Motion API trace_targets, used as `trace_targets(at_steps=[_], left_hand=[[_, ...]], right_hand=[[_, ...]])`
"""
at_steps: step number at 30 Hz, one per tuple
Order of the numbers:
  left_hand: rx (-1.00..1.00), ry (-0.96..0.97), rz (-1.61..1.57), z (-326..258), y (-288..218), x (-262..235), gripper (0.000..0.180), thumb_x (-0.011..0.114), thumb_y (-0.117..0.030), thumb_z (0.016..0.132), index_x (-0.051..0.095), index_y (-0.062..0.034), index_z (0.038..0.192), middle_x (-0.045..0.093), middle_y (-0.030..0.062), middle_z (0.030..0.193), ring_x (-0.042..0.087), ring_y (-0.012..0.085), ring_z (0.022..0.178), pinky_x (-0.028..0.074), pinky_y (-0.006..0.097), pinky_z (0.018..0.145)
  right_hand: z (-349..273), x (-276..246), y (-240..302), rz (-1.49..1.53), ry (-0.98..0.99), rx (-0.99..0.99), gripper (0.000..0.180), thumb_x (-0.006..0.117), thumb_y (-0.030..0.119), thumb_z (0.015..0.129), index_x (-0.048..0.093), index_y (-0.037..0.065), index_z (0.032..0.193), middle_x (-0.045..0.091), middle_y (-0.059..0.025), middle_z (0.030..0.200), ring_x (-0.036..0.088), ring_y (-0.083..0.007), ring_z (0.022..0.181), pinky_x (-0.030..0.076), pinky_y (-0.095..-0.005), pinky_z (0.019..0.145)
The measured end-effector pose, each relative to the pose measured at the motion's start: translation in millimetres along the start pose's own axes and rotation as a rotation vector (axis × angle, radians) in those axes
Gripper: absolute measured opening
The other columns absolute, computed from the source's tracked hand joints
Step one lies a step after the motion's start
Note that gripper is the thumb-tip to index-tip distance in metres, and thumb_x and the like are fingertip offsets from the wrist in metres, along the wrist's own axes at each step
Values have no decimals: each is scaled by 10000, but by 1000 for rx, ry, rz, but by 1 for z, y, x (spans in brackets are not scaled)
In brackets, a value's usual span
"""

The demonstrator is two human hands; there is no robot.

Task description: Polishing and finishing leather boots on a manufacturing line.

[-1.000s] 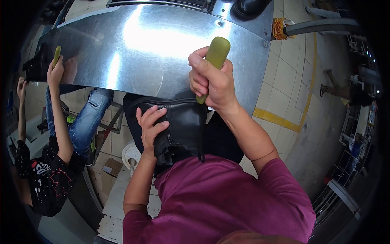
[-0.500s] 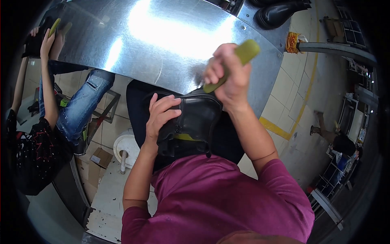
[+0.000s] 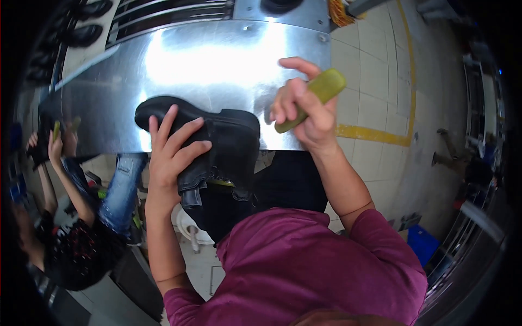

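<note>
A black ankle boot (image 3: 234, 133) lies on its side in front of me, its toe to the left and its sole toward the metal bench. My left hand (image 3: 176, 144) holds it, fingers spread over its upper. Something yellow-green, perhaps a last, shows inside the boot's opening. To the right of the heel, my right hand (image 3: 304, 106) grips a yellow-green bar-shaped handle (image 3: 327, 86), with the index finger lifted off. The handle is apart from the boot. Whether a blade or tip extends from its lower end, I cannot tell.
A shiny metal bench (image 3: 109, 108) runs across ahead of me, with metal rails (image 3: 168, 19) beyond it. Several black shoes (image 3: 81, 35) stand at the far left. At the left, another person's hand (image 3: 56, 145) holds a similar yellow-green handle. A blue bin (image 3: 423, 243) is at the right.
The boot has turned so its toe and sole show, and has shifted left. My right hand has moved the handle away from the boot and raised its index finger. My view has swung leftward.
</note>
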State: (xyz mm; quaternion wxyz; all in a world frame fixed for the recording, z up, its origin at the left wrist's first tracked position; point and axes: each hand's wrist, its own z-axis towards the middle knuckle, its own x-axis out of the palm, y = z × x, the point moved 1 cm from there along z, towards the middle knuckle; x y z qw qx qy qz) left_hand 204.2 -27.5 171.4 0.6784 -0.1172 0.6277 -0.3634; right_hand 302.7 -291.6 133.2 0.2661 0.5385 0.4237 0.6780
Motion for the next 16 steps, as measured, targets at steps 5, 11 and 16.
trace_targets(at_steps=[5, 11, 16], left_hand=[[-244, -67, -24, 2, -17, 14, 372, 681, -215, 873, 658, -98, 1226, 556, 139, 1515, 302, 429, 1543, 200, 558, 1249], [-284, -157, -24, -12, 3, 35, 440, 760, -193, 869, 617, -87, 1272, 500, 178, 1561, 265, 414, 1559, 229, 506, 1250], [-204, -357, -58, -27, 23, 61, 332, 644, -297, 999, 624, -113, 1275, 499, 143, 1565, 262, 450, 1550, 207, 520, 1259]], right_hand=[[7, 5, 5, -7, 33, 143, 409, 618, 238, 1031, 549, -46, 1316, 484, 5, 621, 467, -86, 490, 412, -251, 474], [25, 18, -8, 49, 39, 174, 309, 680, 289, 1016, 616, 7, 1124, 460, 36, 582, 428, -46, 440, 377, -213, 439], [41, 28, -18, -19, 105, 287, 348, 704, 335, 999, 623, 20, 1125, 480, 22, 575, 443, -48, 436, 378, -222, 424]])
